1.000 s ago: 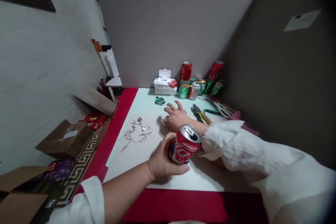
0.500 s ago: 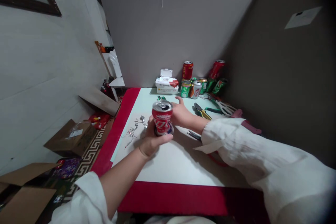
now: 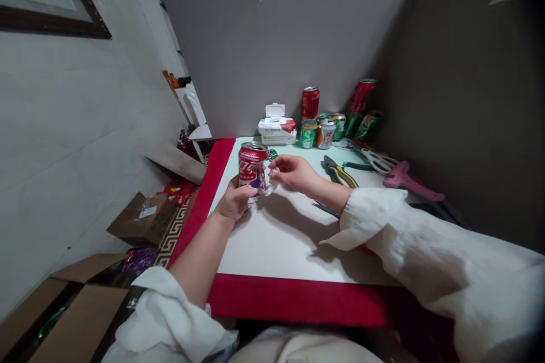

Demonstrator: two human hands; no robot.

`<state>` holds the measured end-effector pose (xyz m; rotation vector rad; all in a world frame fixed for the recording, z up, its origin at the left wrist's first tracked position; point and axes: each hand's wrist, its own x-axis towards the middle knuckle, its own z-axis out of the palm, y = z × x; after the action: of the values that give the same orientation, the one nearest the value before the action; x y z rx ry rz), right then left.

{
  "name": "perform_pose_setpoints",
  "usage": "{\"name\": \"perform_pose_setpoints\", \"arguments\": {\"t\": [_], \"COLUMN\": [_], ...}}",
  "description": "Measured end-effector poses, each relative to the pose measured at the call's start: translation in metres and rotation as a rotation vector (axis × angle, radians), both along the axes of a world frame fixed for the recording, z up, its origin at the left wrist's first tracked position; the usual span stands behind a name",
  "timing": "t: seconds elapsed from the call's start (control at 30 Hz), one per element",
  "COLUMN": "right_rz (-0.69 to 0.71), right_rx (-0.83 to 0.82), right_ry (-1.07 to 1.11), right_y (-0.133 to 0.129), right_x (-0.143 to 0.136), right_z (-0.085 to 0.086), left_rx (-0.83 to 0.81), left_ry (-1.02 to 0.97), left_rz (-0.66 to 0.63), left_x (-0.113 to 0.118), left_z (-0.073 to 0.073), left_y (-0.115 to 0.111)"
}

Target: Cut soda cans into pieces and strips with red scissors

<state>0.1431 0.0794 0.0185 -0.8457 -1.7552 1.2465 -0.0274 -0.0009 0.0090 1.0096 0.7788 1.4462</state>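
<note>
One red can (image 3: pixel 251 163), held upright

My L grip (image 3: pixel 234 199) curls round it, over L part of white surface (image 3: pixel 264 249). My R grip (image 3: pixel 294 172), just R of can: thumb & fingertips pinched tog. on small whitish scrap (image 3: pixel 276 171). Pliers (image 3: pixel 336 171) lie R of R grip; add'l cans (image 3: pixel 326 136) stand at rear.

on the white wet-wipes pack (image 3: pixel 279 130), dark capital letters are spelling what looks like "yibao", with finer print blurring below. on the red-and-blue drink can (image 3: pixel 250 165), large white characters are standing out under a smaller white line, both blurring past sure reading. red characters, chinese by their look, are running down the silver-and-orange can (image 3: pixel 326 135); yellow ones are marking the tall red can (image 3: pixel 310 103), too small for reading. print on the green can (image 3: pixel 308 134) is blurring too.
</note>
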Motion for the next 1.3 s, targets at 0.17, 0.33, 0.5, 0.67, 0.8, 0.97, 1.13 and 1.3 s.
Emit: {"name": "perform_pose_setpoints", "arguments": {"t": [0.17,0.33,0.5,0.67,0.8,0.97,1.13,1.3], "right_rz": [-0.035,-0.033,-0.010,-0.060,-0.124,-0.127,-0.072,-0.078], "right_rx": [0.012,-0.016,-0.020,0.043,0.122,0.117,0.028,-0.071], "right_ry": [0.078,0.087,0.083,0.008,-0.072,-0.107,-0.063,0.065], "right_y": [0.000,-0.005,-0.013,-0.016,-0.011,-0.004,-0.006,-0.014], "right_x": [-0.015,-0.018,-0.016,-0.012,0.001,0.012,0.008,0.005], "right_z": [0.001,0.003,-0.004,-0.014,-0.015,-0.015,-0.019,-0.020], "left_rx": [-0.023,-0.031,-0.101,-0.141,-0.133,-0.127,-0.112,-0.080], "left_ry": [-0.005,0.074,0.122,0.167,0.169,0.189,0.216,0.191], "left_rz": [-0.069,-0.142,-0.174,-0.180,-0.158,-0.164,-0.130,-0.102], "left_x": [-0.008,-0.017,-0.023,-0.024,-0.025,-0.026,-0.023,-0.020], "left_z": [-0.002,-0.007,-0.009,-0.009,-0.012,-0.012,-0.007,-0.004], "left_y": [0.004,0.009,0.010,0.011,0.012,0.013,0.010,0.007]}}
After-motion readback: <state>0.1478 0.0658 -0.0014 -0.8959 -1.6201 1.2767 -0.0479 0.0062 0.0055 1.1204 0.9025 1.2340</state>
